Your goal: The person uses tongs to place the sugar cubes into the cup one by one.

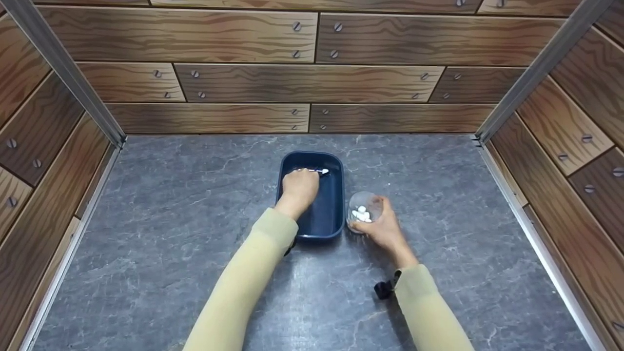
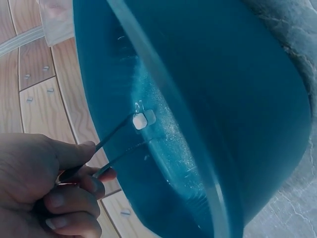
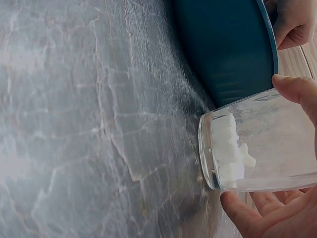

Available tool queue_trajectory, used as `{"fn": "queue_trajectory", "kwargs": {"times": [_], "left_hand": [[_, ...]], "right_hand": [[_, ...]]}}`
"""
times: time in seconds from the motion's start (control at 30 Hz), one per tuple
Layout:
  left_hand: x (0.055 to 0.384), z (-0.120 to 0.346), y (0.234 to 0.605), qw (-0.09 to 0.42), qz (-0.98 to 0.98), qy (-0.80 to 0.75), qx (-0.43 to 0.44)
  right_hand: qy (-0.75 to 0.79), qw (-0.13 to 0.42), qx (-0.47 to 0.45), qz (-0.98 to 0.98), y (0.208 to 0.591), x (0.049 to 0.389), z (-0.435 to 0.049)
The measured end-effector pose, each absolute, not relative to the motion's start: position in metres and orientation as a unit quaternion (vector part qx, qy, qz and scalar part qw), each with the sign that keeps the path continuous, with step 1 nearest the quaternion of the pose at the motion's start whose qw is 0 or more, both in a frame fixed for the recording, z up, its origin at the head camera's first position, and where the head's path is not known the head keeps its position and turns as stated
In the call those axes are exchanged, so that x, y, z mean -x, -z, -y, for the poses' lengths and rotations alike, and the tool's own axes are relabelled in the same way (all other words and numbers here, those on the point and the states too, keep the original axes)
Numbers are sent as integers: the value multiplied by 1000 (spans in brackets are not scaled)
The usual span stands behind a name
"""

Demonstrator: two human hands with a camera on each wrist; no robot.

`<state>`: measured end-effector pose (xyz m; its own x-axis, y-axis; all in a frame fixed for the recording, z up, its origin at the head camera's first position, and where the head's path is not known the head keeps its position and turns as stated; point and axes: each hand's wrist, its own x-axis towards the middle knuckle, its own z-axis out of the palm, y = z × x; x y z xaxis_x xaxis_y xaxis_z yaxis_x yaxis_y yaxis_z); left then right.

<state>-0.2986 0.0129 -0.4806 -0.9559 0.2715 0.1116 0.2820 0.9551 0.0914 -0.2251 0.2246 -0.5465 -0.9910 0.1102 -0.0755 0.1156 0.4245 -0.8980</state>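
Observation:
My left hand (image 1: 301,187) is over the far left part of a dark blue plastic tub (image 1: 312,237). Its thumb and fingers pinch dark, thin-armed tweezers (image 2: 113,132) that reach inside the tub. A small white cube (image 2: 139,121) shows at the end of one arm, and the other arm ends apart from it. Right of the tub, my right hand (image 1: 385,226) grips a clear glass (image 1: 363,197), thumb on one side and fingers on the other. Several white pieces (image 3: 229,148) lie heaped in the bottom of the glass.
The grey marbled tabletop (image 1: 170,219) runs to wood-patterned walls (image 1: 243,83) at the back and both sides. Metal rails (image 1: 73,83) edge the corners. A black strap piece (image 1: 383,290) sticks out at the right wrist.

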Motion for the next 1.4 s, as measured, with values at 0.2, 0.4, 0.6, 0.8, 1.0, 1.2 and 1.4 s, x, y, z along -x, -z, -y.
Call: {"fn": "queue_trajectory", "kwargs": {"times": [0.2, 0.4, 0.6, 0.8, 1.0, 1.2, 1.4], "left_hand": [[299, -11, 480, 49, 988, 50, 138], [301, -10, 479, 42, 989, 35, 140], [301, -8, 478, 46, 989, 25, 139], [299, -6, 475, 58, 988, 28, 142], [295, 0, 470, 63, 987, 41, 142], [290, 12, 467, 65, 988, 45, 130], [281, 23, 463, 96, 984, 63, 136]], "right_hand": [[537, 5, -67, -841, 546, 225, -225], [545, 0, -63, -836, 545, 224, -224], [534, -1, -65, -843, 545, 224, -224], [533, 3, -67, -844, 545, 224, -224], [530, 7, -71, -845, 545, 225, -225], [528, 2, -65, -847, 546, 225, -225], [526, 1, -62, -848, 547, 225, -225]]}}
